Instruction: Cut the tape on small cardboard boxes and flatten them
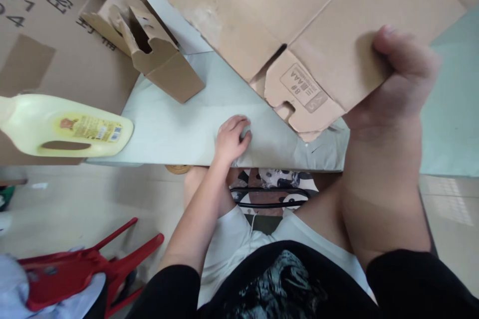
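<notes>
My right hand (404,77) grips the lower right edge of a brown cardboard box (318,15), with the thumb on its near face. The box is tilted and held up over the table (168,127). At its near end a notched flap (303,92) carries printed text, and narrow gaps show beside it. On the table, near the front edge, lies my left hand (232,138), its fingers loosely bent and the thumb apart, with nothing in it. The fingers under the box are hidden.
Left of the box stands a smaller opened cardboard box (157,55). A pale yellow handled jug (67,127) is in front of a large printed carton (75,50). Below left on the floor is a red plastic stool (67,271) with cloth on it.
</notes>
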Tool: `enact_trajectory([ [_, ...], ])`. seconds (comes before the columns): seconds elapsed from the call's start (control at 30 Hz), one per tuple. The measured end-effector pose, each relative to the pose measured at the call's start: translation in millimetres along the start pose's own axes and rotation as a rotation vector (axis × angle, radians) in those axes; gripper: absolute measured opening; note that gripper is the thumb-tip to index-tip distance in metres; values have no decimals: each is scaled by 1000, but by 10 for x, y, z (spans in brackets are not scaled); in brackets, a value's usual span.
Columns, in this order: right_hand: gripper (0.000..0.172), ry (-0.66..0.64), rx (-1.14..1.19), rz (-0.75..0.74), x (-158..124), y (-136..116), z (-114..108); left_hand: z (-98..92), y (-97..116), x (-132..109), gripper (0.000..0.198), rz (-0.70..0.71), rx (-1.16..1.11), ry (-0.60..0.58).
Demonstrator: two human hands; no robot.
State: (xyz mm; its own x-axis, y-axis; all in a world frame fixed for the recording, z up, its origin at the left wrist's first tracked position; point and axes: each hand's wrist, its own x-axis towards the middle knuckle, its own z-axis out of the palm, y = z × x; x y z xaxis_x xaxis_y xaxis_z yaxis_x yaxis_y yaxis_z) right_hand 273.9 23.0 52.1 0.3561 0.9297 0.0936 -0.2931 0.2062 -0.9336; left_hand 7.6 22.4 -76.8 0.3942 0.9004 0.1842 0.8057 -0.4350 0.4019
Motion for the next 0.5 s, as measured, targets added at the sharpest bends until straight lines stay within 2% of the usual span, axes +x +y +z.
enact_trajectory([
  [0.17,22,-25,39,-73,36,64,36,11,9,-22,35,15,13,14],
  [0.27,20,29,31,-126,72,180,-1,15,7,-27,35,23,12,18],
  [0.37,14,156,54,-279,109,263,-171,14,4,-25,33,29,4,26],
  [0.43,16,237,53,-386,104,227,-353,15,0,-24,32,27,-2,38],
  [0.5,21,273,46,-387,53,105,-545,22,-6,-26,31,24,-8,51],
])
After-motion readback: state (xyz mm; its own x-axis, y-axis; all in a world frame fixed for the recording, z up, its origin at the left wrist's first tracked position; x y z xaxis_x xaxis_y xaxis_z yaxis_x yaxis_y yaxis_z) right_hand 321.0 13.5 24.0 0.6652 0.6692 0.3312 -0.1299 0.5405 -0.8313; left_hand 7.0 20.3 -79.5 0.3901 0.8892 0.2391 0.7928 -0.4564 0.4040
